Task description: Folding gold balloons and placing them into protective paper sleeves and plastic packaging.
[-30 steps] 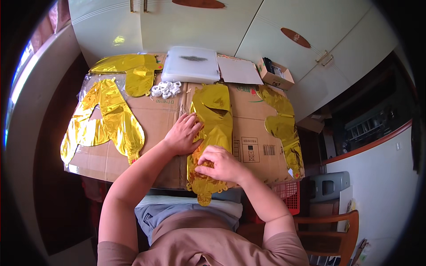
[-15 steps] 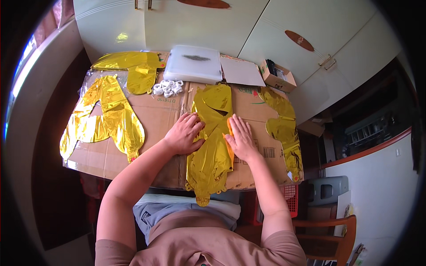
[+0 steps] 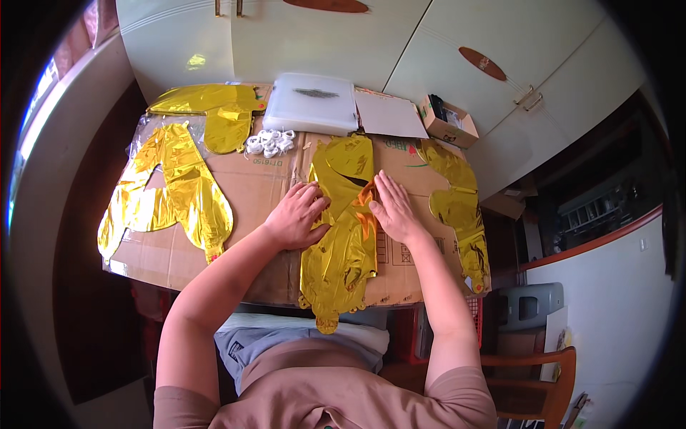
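A flat gold foil balloon [image 3: 336, 257] lies lengthwise in front of me, its narrow tail hanging over the near table edge. A dark slit-like gap shows in its upper part. My left hand [image 3: 296, 216] rests on its left edge, fingers slightly bent and thumb apart. On the opposite edge lies my right hand [image 3: 395, 209], fingers stretched out, with its thumb side against the foil. The foil next to that hand is creased and shows orange. Neither hand visibly pinches anything.
Other gold foil balloons lie left [image 3: 193, 193], far left [image 3: 229, 118] and right [image 3: 457, 204] on cardboard [image 3: 264, 189]. Behind are white ribbon coils [image 3: 270, 143], a translucent plastic case [image 3: 311, 107], a white sheet [image 3: 391, 116] and a small open box [image 3: 450, 123]. A wooden chair [image 3: 564, 386] stands right.
My right hand has slid slightly away from me and to the right along the balloon's edge. The orange patch has shifted and spread across the creased foil. My left hand stays put.
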`<action>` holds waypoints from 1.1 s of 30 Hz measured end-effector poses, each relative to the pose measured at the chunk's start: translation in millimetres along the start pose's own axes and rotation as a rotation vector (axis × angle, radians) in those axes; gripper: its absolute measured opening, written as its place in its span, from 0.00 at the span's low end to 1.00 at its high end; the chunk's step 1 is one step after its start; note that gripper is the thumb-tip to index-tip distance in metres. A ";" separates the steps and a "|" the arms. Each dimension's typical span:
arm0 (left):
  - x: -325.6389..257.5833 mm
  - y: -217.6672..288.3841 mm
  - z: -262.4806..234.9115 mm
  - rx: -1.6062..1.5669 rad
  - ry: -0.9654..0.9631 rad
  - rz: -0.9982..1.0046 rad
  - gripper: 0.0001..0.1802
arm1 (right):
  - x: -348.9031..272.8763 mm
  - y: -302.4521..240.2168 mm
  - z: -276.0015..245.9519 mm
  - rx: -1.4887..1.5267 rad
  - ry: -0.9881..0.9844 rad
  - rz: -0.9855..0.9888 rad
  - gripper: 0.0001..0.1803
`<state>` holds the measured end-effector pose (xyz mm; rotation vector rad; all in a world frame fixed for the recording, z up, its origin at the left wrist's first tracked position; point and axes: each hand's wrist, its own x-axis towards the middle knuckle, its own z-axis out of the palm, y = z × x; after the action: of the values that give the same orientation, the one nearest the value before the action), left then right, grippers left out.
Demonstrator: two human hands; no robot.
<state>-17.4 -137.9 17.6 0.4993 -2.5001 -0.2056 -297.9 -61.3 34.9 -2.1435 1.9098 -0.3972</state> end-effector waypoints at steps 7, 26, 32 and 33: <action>-1.3 -2.6 0.2 -0.004 -0.001 0.007 0.26 | 10.5 -6.3 11.8 -0.202 -0.072 -0.045 0.45; -8.2 30.1 5.2 0.011 -0.064 -0.046 0.29 | 5.8 16.8 0.7 0.056 0.086 -0.110 0.38; -8.3 31.4 3.4 -0.006 -0.050 -0.053 0.29 | 28.0 18.5 9.3 -0.122 0.001 -0.065 0.38; -8.6 31.3 3.2 -0.008 -0.047 -0.053 0.29 | 30.1 16.5 9.7 -0.146 -0.025 -0.052 0.38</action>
<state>-22.3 -105.7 18.4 0.5644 -2.5321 -0.2503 -306.5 -93.1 21.1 -2.2814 1.9273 -0.2459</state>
